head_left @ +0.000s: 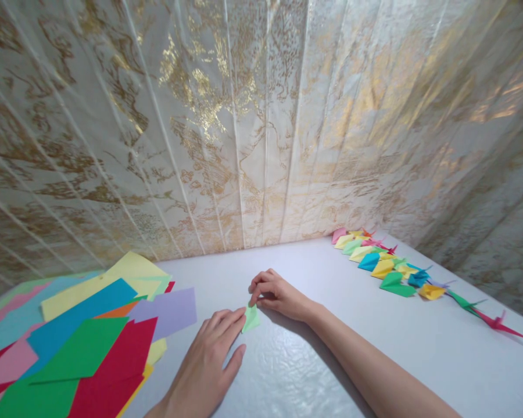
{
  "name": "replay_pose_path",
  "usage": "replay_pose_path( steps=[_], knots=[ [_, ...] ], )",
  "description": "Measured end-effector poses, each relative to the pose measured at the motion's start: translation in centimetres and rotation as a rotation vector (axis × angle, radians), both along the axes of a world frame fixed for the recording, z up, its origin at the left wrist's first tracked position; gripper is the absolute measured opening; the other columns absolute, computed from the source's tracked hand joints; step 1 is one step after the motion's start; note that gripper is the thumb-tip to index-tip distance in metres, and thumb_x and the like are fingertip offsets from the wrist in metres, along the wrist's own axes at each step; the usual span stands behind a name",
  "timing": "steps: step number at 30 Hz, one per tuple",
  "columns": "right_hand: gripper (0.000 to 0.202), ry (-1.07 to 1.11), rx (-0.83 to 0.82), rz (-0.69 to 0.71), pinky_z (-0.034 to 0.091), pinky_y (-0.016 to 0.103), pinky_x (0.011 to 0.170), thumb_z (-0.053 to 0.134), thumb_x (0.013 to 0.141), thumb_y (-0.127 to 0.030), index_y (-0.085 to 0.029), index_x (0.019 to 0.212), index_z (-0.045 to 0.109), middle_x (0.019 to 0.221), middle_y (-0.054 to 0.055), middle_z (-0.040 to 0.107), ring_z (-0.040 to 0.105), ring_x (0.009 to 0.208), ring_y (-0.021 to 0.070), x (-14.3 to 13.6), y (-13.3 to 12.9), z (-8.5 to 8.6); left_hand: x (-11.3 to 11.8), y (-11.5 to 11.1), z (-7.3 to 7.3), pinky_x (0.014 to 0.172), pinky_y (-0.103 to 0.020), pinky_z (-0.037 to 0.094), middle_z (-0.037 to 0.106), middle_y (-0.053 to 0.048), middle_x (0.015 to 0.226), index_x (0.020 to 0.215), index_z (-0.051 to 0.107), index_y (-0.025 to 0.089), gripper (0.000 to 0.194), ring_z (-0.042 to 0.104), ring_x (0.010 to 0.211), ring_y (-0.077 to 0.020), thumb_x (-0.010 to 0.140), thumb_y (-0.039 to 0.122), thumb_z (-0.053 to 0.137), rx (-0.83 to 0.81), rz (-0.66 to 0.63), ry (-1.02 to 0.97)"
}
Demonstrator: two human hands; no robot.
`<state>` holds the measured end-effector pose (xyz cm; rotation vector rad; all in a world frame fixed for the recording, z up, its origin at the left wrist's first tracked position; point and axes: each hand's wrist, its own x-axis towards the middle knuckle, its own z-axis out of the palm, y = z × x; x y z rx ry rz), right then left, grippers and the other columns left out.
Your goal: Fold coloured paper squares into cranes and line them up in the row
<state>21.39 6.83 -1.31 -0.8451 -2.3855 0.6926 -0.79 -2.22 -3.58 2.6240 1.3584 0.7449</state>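
Observation:
A small piece of folded light green paper lies on the white table between my hands. My left hand lies palm down at its left, fingers stretched out, fingertips on the paper's left edge and thumb apart. My right hand is at the paper's top corner, its fingers bent and the index fingertip touching the paper there. Part of the paper's left side is hidden under my left fingertips.
Loose coloured sheets overlap in a heap on the left. Rows of folded paper figures stand along the table's right side. A patterned white and gold curtain hangs behind the table.

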Motion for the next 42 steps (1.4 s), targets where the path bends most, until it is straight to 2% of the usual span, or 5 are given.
replay_pose_path(
  steps=[6, 13, 20, 31, 42],
  knots=[
    [0.014, 0.041, -0.053, 0.008, 0.046, 0.029, 0.093, 0.053, 0.099, -0.015, -0.017, 0.096, 0.067, 0.097, 0.004, 0.068, 0.060, 0.098, 0.0161, -0.6, -0.3, 0.8, 0.6, -0.4, 0.7, 0.099, -0.042, 0.051, 0.061, -0.011, 0.133, 0.125, 0.063, 0.022, 0.035, 0.055, 0.120, -0.0247, 0.094, 0.014, 0.049, -0.049, -0.057, -0.053],
    [0.024, -0.049, -0.052, 0.069, 0.046, 0.027, 0.083, 0.052, 0.096, -0.008, -0.018, 0.089, 0.072, 0.080, 0.001, 0.068, 0.058, 0.086, 0.0170, -1.0, -0.3, 1.4, 0.3, -0.7, 2.8, 0.073, -0.037, 0.044, 0.062, -0.003, 0.083, 0.077, 0.054, 0.021, 0.022, 0.055, 0.078, -0.0203, 0.091, 0.011, 0.042, -0.035, -0.097, -0.130],
    [0.018, -0.074, 0.023, 0.039, 0.043, 0.031, 0.085, 0.061, 0.086, -0.001, -0.015, 0.094, 0.068, 0.088, 0.005, 0.068, 0.054, 0.087, 0.0195, -2.5, 0.0, 0.0, -0.6, 0.5, 2.1, 0.102, -0.041, 0.041, 0.063, -0.006, 0.121, 0.113, 0.057, 0.022, 0.036, 0.052, 0.116, -0.0245, 0.083, 0.004, 0.049, -0.070, -0.231, -0.071],
    [0.022, -0.192, -0.069, 0.241, 0.045, 0.024, 0.080, 0.080, 0.073, -0.004, -0.018, 0.086, 0.069, 0.086, 0.000, 0.062, 0.059, 0.090, 0.0167, -0.6, -1.1, 2.3, -0.1, 1.3, 0.8, 0.092, -0.041, 0.048, 0.065, -0.006, 0.112, 0.106, 0.061, 0.021, 0.019, 0.058, 0.103, -0.0248, 0.090, 0.011, 0.063, -0.177, -0.160, -0.060],
    [0.013, -0.231, -0.133, 0.214, 0.044, 0.022, 0.075, 0.072, 0.080, -0.006, -0.019, 0.084, 0.072, 0.081, -0.001, 0.064, 0.058, 0.078, 0.0130, -1.0, -1.2, 2.0, 0.1, 1.5, 1.1, 0.088, -0.039, 0.048, 0.067, -0.004, 0.104, 0.096, 0.062, 0.021, 0.010, 0.060, 0.097, -0.0239, 0.091, 0.011, 0.062, -0.184, -0.128, -0.052]
  ],
)
